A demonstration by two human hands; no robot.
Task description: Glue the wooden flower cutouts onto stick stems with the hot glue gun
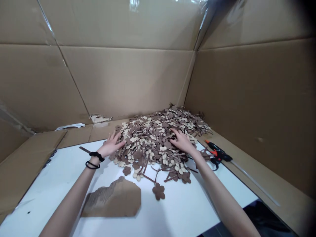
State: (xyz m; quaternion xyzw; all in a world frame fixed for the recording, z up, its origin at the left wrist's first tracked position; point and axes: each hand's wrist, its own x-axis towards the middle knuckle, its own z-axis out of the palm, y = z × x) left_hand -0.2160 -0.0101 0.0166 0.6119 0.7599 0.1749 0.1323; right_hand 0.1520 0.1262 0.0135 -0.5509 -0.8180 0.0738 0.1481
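Observation:
A large heap of flower cutouts (pixel 148 138), brown and cream with thin strips among them, lies at the back of the white board. My left hand (pixel 112 144), with black bands at the wrist, rests at the heap's left edge, its fingers spread. On the right side of the heap, my right hand (pixel 181 141) reaches in with fingers apart; some fingertips are partly hidden among the pieces. Neither hand visibly grips a piece. One brown flower (pixel 158 191) with a strip lies in front of the heap.
A torn piece of cardboard (pixel 116 199) lies on the white board (pixel 61 171) near my left forearm. To the right sits a black and orange glue gun (pixel 218 152) with a long glue stick. Cardboard walls (pixel 128 72) enclose the back and sides.

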